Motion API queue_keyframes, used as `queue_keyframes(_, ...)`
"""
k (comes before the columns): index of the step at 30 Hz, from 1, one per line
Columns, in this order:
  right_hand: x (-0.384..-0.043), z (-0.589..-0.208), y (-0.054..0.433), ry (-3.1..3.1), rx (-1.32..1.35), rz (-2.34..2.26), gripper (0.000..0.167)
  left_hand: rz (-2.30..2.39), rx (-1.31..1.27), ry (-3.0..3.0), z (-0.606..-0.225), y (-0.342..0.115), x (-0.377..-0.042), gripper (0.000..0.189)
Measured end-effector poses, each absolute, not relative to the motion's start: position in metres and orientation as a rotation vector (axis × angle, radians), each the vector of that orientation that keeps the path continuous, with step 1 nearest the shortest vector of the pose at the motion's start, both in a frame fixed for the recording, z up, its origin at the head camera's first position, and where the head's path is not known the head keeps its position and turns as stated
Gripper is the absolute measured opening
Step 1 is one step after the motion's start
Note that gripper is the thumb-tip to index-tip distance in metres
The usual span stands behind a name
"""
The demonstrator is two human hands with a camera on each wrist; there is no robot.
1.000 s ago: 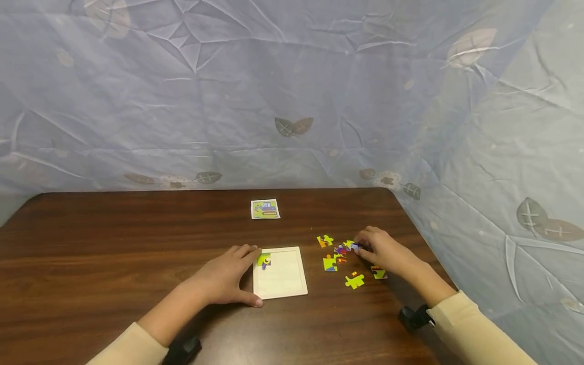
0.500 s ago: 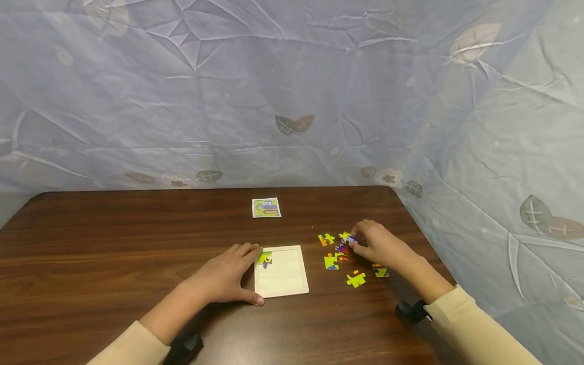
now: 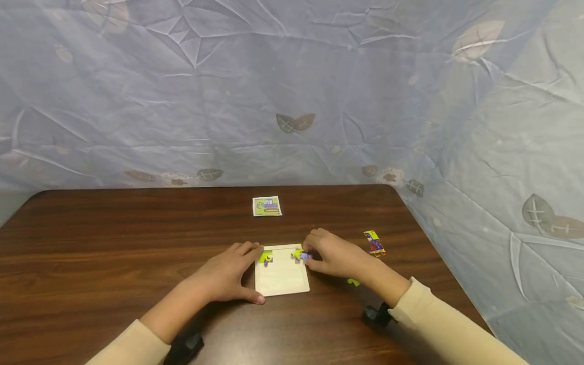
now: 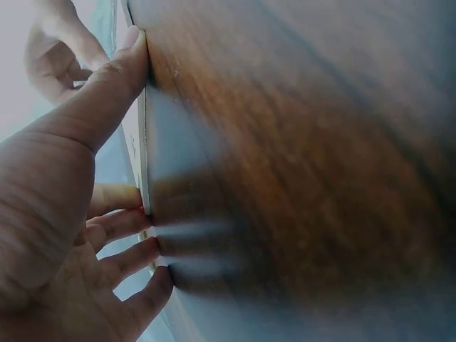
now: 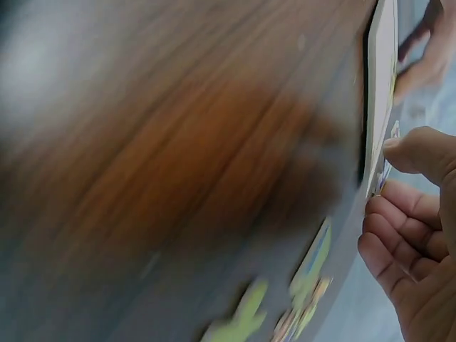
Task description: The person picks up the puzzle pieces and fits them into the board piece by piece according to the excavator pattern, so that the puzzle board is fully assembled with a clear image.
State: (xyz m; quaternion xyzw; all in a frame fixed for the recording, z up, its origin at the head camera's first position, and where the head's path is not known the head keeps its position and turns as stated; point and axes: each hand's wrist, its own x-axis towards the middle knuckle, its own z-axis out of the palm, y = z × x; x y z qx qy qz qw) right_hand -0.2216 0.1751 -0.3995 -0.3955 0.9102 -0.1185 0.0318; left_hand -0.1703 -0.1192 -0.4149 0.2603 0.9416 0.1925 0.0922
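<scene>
A wrinkled grey-blue cloth printed w/ leaves is hung behind & to the R of a dark-brown wood-grain table. By the L hand, spread wide, the L edge of a pale, square, shallow-rimmed board is touched, thumb near its near-L corner & fingers by the far-L one; nothing is gripped, & the board is presumably thus steadied against sliding. By the R hand, fingers curled in, a small green-and-violet jigsaw pc is pinched betw. thumb & fingers at its R side, prob. so its L part is left visible for aligning. The board is laid flat betw. the hands, within reach of both. Beyond it, a small white-bordered card w/ printed vehicle is laid picture-up, presumably for ref. The pinched pc is located over the board's far-R area; contact cannot be told. A green pc w/ yellow & purple detail is set in the far-L corner. Multicoloured pcs are seen beyond the R forearm, by which a plain green pc is part-hidden.
</scene>
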Motion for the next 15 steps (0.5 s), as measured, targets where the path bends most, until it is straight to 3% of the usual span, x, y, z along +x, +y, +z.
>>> queue_keyframes(15,-0.222,-0.407,0.132,2.789,-1.267,-0.251,0.022,0.543,0.79,2.809,-0.416,-0.12,-0.172,0.112)
